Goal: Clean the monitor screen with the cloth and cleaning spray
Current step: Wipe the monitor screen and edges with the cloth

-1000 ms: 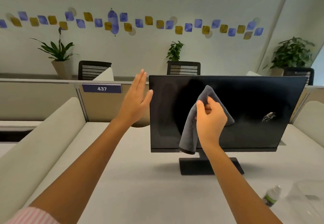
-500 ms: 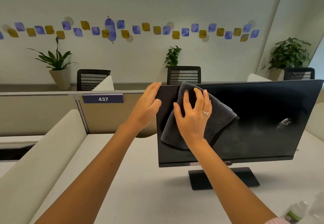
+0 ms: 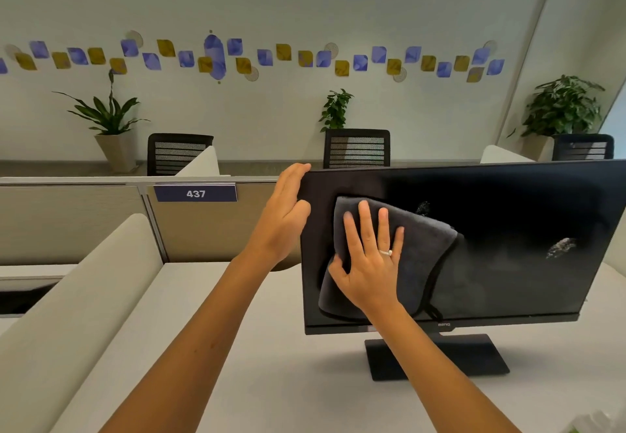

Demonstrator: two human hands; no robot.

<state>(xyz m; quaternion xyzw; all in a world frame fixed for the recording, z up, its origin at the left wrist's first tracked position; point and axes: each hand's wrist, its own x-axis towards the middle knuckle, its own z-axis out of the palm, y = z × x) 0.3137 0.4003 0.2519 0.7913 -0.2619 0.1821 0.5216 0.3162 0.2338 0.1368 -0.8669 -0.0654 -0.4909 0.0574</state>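
A black monitor (image 3: 508, 215) stands on its flat base (image 3: 474, 354) on the pale desk, screen dark with a whitish spray patch (image 3: 560, 248) at the right. My right hand (image 3: 369, 259) lies flat with spread fingers on a dark grey cloth (image 3: 426, 263), pressing it against the left part of the screen. My left hand (image 3: 288, 215) grips the monitor's upper left edge, thumb in front. Only a blurred green-and-white scrap shows at the bottom right corner, where the spray bottle (image 3: 576, 428) lies.
Padded cream dividers (image 3: 84, 297) flank the desk on the left. A partition with a plate reading 437 (image 3: 195, 193) runs behind. Beyond it stand black mesh chairs (image 3: 356, 147) and potted plants (image 3: 108, 127) along the wall.
My right hand slid the cloth down the left part of the screen. My left hand closed on the monitor's left edge. The view shifted, and the bottle nearly left the frame.
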